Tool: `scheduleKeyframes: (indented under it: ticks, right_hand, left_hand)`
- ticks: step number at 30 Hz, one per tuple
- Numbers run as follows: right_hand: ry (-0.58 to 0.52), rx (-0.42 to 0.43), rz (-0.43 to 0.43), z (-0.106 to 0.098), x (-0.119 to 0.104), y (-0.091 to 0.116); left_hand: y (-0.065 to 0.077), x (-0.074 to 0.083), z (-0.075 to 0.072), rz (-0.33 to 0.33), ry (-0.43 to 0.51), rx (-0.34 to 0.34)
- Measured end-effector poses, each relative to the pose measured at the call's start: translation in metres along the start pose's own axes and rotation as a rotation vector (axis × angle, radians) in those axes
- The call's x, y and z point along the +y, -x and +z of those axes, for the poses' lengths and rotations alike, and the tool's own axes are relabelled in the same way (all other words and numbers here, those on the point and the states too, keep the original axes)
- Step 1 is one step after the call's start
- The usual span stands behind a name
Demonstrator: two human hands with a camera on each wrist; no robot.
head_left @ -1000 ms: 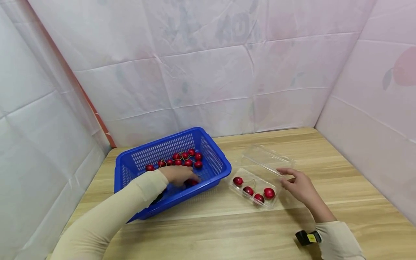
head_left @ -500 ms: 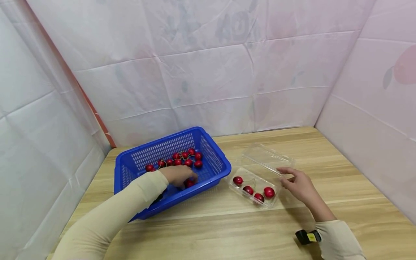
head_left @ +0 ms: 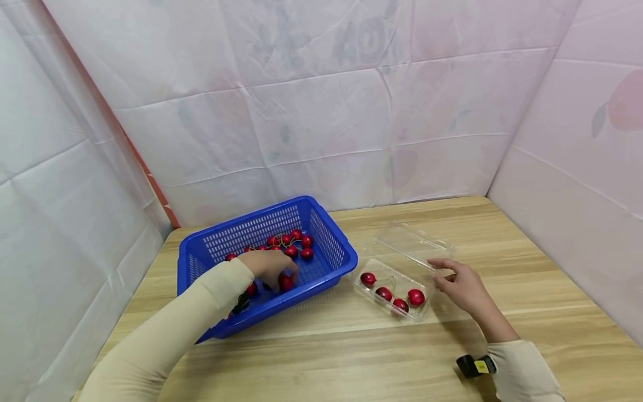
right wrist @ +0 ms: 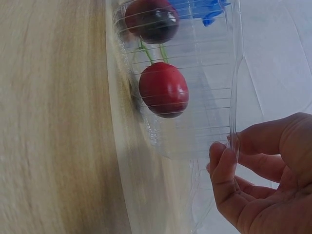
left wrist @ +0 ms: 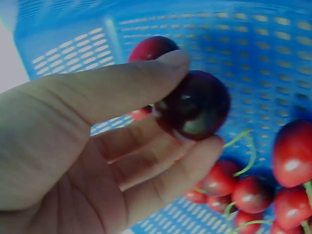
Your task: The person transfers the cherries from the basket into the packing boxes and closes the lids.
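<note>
Inside the blue plastic basket (head_left: 286, 301), my left hand (head_left: 266, 267) pinches a dark red cherry (left wrist: 197, 105) between thumb and fingers. Loose cherries (head_left: 296, 235) lie around it, some with green stems; my hand and sleeve hide part of the basket floor. To the right lies a clear plastic clamshell box (head_left: 409, 279), its lid (head_left: 409, 239) folded back. Several cherries (head_left: 416, 297) rest in its base. My right hand (head_left: 462, 287) holds the box's right edge, thumb and fingertips meeting at the rim in the right wrist view.
A light wood-grain table (head_left: 326, 363) carries the basket and box. Pale printed sheets (head_left: 321, 111) stand behind and on both sides. On the right wrist sits a small black device (head_left: 474, 367) with a yellow label.
My left hand has shifted slightly left inside the basket, and a cherry now shows at its fingertips. The right hand and the clamshell box have stayed in place.
</note>
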State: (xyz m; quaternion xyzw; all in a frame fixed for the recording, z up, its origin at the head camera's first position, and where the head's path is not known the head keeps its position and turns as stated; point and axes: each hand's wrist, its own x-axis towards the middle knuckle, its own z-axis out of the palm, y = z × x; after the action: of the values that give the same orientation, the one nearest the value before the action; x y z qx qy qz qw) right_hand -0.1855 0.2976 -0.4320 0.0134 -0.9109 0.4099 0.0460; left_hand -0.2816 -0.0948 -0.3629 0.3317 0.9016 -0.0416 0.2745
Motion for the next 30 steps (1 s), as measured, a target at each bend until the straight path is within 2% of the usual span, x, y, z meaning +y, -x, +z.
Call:
scheduleKeyframes:
  ticks: [4,7,11,15,19,26,30]
  right_hand:
    - [0.001,0.001,0.002,0.001,0.0,0.0]
    - [0.001,-0.006,0.0,0.001,0.0,0.001]
    - [-0.003,-0.01,0.0,0.001,0.001,0.001]
    - [-0.006,-0.006,0.0,0.0,0.001,0.0]
    - [-0.002,-0.002,-0.004,-0.001,0.002,-0.001]
    - [-0.001,-0.006,-0.02,0.0,0.002,-0.001]
    - [0.002,-0.004,-0.018,0.0,0.001,0.0]
  left_hand:
    - [0.011,0.004,-0.013,-0.009,0.031,0.025]
    - [0.021,0.007,-0.024,0.023,0.02,0.119]
    - [0.036,0.015,-0.042,0.086,-0.011,0.277]
    - [0.047,0.028,-0.058,0.134,-0.016,0.369]
    - [0.049,0.04,-0.065,0.16,-0.027,0.434]
    - [0.043,0.063,-0.07,0.194,-0.028,0.501]
    - [0.042,0.075,-0.073,0.229,-0.032,0.574]
